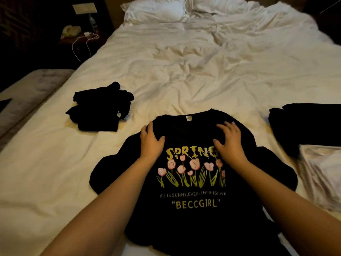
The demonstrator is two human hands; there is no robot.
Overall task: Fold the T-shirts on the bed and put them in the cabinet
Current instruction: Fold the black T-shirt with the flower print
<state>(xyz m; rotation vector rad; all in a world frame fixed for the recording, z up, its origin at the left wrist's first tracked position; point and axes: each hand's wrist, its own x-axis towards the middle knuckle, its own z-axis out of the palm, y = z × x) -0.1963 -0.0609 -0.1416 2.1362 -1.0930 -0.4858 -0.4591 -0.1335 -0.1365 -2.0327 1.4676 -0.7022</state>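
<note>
Black printed T-shirt [191, 182] spread face up on the near part of the bed [184, 71], collar toward the pillows [166, 10], tulip print and lettering showing. Left hand [150, 140] flat on the left shoulder area, fingers straight, grip wide and holding nothing. Right hand [227, 138] flat just below the collar on the right, fingers spread, grip likewise wide, pressing cloth only. Folded black pile [100, 108] to the left on the sheet, well apart from the spread shirt. Further dark garment [304, 126] at the right edge, unfolded as far as can be told. Cabinet not in view.

Probable step: smoothing before the first fold.

Risks from here:
- Left sleeve bunched under itself; folding over it likely to lock in a lump
- Rumpled bedding beneath; uneven support likely to skew the fold line
- Hem near the bed edge; a pull toward the body may drag the shirt off
- Uneven pressure between hands; collar may shift off centre
</note>
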